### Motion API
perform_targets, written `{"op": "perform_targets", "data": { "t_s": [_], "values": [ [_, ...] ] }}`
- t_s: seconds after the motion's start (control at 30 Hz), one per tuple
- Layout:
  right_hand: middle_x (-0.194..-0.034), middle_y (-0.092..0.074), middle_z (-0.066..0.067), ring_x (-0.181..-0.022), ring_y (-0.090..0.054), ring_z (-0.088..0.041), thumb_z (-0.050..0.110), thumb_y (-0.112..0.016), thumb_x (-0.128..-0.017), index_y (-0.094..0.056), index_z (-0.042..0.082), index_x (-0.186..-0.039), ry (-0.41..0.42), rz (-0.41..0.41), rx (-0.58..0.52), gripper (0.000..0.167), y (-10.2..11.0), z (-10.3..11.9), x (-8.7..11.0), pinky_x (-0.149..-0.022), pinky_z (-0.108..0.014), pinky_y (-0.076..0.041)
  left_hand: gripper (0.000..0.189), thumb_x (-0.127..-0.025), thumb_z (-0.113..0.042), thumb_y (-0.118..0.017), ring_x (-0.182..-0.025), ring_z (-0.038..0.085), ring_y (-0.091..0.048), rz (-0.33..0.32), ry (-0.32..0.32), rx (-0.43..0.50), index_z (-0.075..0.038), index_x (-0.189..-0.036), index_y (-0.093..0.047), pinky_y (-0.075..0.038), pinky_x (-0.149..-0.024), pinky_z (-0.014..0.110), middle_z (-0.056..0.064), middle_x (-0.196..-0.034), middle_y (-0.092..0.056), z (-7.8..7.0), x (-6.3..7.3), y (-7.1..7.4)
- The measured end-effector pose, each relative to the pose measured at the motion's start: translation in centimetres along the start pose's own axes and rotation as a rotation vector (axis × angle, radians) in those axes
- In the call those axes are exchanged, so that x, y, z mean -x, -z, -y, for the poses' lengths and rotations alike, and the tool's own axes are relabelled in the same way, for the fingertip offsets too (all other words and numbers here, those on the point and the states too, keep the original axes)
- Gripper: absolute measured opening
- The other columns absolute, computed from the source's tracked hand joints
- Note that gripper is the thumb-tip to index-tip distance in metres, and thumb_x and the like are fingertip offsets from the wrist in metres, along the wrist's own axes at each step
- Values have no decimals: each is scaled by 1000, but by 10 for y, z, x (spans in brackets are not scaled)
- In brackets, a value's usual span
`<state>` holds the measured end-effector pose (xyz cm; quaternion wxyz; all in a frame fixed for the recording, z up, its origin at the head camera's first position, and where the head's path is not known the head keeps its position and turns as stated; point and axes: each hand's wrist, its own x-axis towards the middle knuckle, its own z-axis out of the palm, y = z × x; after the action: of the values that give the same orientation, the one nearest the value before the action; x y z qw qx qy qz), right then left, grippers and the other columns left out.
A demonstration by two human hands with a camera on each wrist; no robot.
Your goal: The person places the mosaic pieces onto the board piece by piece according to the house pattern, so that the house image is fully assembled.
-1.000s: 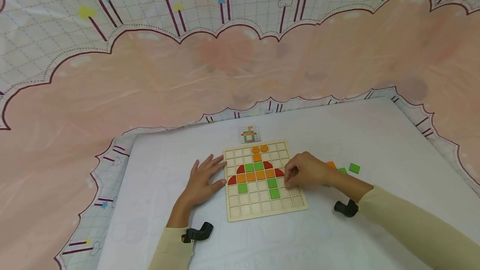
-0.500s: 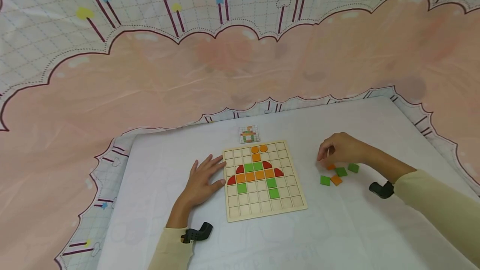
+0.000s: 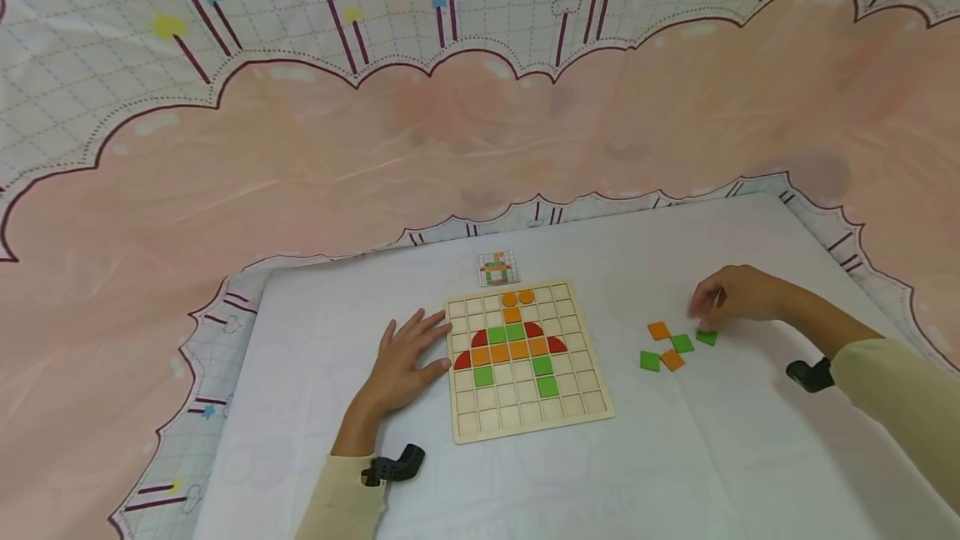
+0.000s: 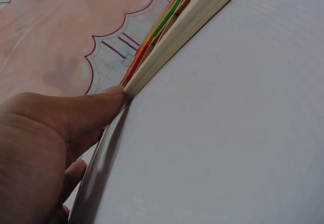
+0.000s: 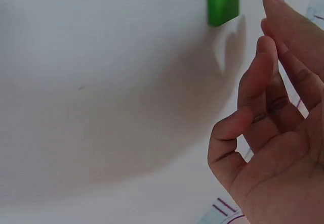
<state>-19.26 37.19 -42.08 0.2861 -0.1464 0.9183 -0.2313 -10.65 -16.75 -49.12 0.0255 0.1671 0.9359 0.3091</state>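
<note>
A wooden grid board (image 3: pixel 498 422) carries orange, green and red pieces in some of its squares. My left hand (image 3: pixel 401 365) lies along its left edge, fingers spread; in the left wrist view the thumb (image 4: pixel 96 107) touches the board's side. Out to the right, my right hand (image 3: pixel 738 294) hovers over a green square tile (image 3: pixel 707 338), partly covering it. In the right wrist view the loosely bent fingers hold nothing, and the green tile (image 5: pixel 223 4) lies just apart from the fingertips.
Other loose tiles lie right of the board: an orange tile (image 3: pixel 658 331), a green tile (image 3: pixel 682 343), another orange tile (image 3: pixel 672 359) and a green tile (image 3: pixel 649 361). Behind the board is a small pattern card (image 3: pixel 498 268). A white cloth (image 3: pixel 337 290) covers the table.
My right hand has moved right, from the board's right edge past the loose tiles to the rightmost green one, uncovering the others. The left hand stays at the board's edge.
</note>
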Motion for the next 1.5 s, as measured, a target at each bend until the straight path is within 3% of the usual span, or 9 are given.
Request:
{"op": "perform_targets", "data": {
  "t_s": [0.23, 0.73, 0.9, 1.17, 1.5],
  "values": [
    [-87, -61, 1, -86, -53, -18, 27, -92, -74, -72, 18, -96, 4, 26, -4, 30, -10, -8, 4, -71, -28, -46, 57, -92, -30, -73, -157, 33, -23, 2, 3, 0, -18, -146, -58, 0, -126, 62, 2, -162, -43, 0, 0, 1],
    [-85, -58, 2, -83, -52, -15, 23, -90, -77, -64, 15, -92, 103, -1, -4, 31, -11, -3, 2, -70, -23, -46, 58, -92, -30, -73, -157, 32, -23, 5, 3, 2, -18, -146, -57, 0, -126, 62, 2, -162, -43, 3, 0, 0],
    [-85, -57, 3, -87, -52, -15, 22, -86, -81, -67, 19, -93, 112, -18, 1, 22, -9, 0, -4, -73, -24, -45, 58, -93, -31, -73, -158, 32, -23, 10, 3, -3, -18, -147, -57, 0, -126, 62, 2, -162, -43, 3, 0, 0],
    [-87, -66, 5, -89, -56, -17, 23, -80, -88, -72, 22, -92, 127, -59, -37, 9, -16, 26, -21, -80, -29, -49, 58, -93, -31, -73, -158, 32, -23, 9, 2, -4, -18, -147, -57, 1, -126, 62, 1, -162, -43, 5, 0, -1],
    [-80, -63, 6, -83, -55, -17, 21, -81, -88, -73, 23, -89, 226, -75, -69, 8, -49, 76, -44, -72, -26, -48, 57, -92, -29, -73, -157, 33, -24, 1, -16, -6, -17, -146, -58, 0, -126, 64, 3, -162, -43, 4, 0, -2]
  ]
}}
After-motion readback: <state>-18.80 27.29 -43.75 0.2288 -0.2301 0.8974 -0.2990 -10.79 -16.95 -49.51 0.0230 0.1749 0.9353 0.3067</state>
